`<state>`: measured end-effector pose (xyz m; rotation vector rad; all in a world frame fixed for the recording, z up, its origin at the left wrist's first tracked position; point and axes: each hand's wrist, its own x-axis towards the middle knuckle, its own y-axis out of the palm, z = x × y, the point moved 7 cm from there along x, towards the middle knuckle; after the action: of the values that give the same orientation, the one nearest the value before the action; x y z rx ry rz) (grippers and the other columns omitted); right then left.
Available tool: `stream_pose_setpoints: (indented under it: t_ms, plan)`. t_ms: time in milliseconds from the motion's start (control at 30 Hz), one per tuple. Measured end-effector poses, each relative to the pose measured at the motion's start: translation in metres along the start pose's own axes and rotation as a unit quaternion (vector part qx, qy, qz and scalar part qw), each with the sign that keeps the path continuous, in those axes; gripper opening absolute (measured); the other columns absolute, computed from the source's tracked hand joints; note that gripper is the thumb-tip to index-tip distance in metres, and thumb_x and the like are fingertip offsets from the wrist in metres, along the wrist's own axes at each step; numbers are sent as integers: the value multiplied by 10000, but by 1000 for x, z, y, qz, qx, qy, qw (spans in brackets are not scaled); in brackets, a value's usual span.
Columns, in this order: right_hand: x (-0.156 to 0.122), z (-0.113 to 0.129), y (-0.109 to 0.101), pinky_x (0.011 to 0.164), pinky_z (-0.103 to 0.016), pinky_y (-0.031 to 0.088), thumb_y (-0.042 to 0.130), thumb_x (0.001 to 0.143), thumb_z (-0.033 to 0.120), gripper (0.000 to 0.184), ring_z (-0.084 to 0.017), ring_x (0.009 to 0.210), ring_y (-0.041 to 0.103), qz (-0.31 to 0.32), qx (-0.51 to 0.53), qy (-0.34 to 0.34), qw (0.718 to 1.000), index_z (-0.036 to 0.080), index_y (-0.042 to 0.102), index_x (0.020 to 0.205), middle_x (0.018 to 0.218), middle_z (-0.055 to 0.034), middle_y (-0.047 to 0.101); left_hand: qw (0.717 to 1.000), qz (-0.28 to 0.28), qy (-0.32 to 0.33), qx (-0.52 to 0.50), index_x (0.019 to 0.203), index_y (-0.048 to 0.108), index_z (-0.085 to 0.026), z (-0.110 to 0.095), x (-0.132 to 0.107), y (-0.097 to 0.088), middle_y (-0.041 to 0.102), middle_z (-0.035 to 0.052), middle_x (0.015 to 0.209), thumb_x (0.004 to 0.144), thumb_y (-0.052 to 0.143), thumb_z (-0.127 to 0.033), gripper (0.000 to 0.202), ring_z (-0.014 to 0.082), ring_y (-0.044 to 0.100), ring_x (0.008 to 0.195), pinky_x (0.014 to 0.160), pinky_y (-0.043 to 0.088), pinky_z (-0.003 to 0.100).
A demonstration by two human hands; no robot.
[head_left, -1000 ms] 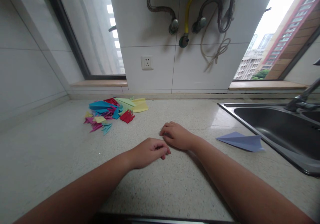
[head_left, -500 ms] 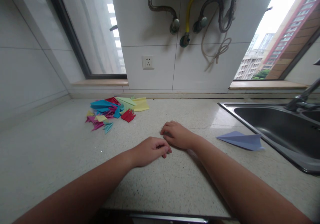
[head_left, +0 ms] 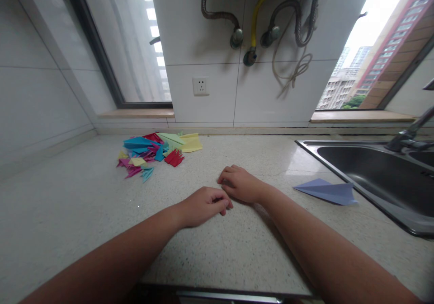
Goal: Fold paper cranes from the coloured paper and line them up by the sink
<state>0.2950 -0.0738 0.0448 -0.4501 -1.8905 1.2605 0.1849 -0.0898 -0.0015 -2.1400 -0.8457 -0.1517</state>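
My left hand (head_left: 202, 206) rests on the speckled countertop (head_left: 84, 204) with its fingers curled under into a loose fist, and nothing shows in it. Just beyond it lies my right hand (head_left: 239, 183), knuckles up, fingers also curled, with nothing visible inside. The two hands nearly touch at the middle of the counter. A folded blue-grey paper plane (head_left: 327, 191) lies flat to the right of my right forearm, near the sink. A heap of coloured folded paper pieces (head_left: 154, 152) lies at the back left.
A steel sink (head_left: 376, 177) with a tap (head_left: 408, 134) fills the right side. On the tiled back wall are a socket (head_left: 200, 86) and hoses (head_left: 257, 19). Windows flank the wall. The counter's front edge runs just below my forearms.
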Motion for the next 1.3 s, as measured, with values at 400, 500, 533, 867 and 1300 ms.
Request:
stream_pose_setpoints:
  t_ms: [400, 500, 533, 867, 1300]
  plan:
    - [0, 1, 1, 910, -324, 367, 529, 891, 281, 231, -183, 989, 501, 9, 1, -4, 1000, 179, 671, 1043, 1029, -63, 588, 1000, 4, -5, 0, 1014, 715, -148, 0, -1, 1, 674, 15, 838, 951, 499, -334, 291, 110, 582, 776, 712, 414, 237]
    - [0, 1, 1, 912, -325, 367, 529, 892, 284, 237, -183, 993, 498, 11, -2, -1, 1000, 186, 668, 1058, 1044, -59, 588, 1000, 4, -5, 1, 1015, 712, -140, 0, 0, 0, 674, 18, 841, 951, 500, -332, 293, 107, 570, 764, 696, 408, 236]
    - [0, 1, 0, 911, -324, 368, 530, 890, 285, 237, -183, 992, 498, 12, -3, -1, 1000, 189, 667, 1059, 1045, -58, 588, 1000, 4, -5, 2, 1014, 711, -137, -1, 0, 0, 674, 19, 841, 952, 499, -332, 294, 107, 570, 763, 694, 408, 236]
    - [-1, 2, 2, 902, -320, 362, 535, 890, 284, 229, -183, 983, 496, 11, 3, -6, 1000, 183, 667, 1047, 1036, -59, 590, 1000, 1, 5, 10, 1008, 714, -147, 0, 0, -1, 677, 9, 842, 950, 507, -320, 276, 102, 584, 781, 717, 419, 229]
    - [-1, 1, 0, 903, -321, 365, 531, 891, 283, 231, -187, 992, 498, 8, 1, -6, 1000, 185, 668, 1048, 1035, -58, 591, 1000, 3, 4, 5, 1002, 711, -132, -2, -1, -1, 677, 20, 841, 949, 501, -319, 286, 107, 589, 783, 721, 422, 229]
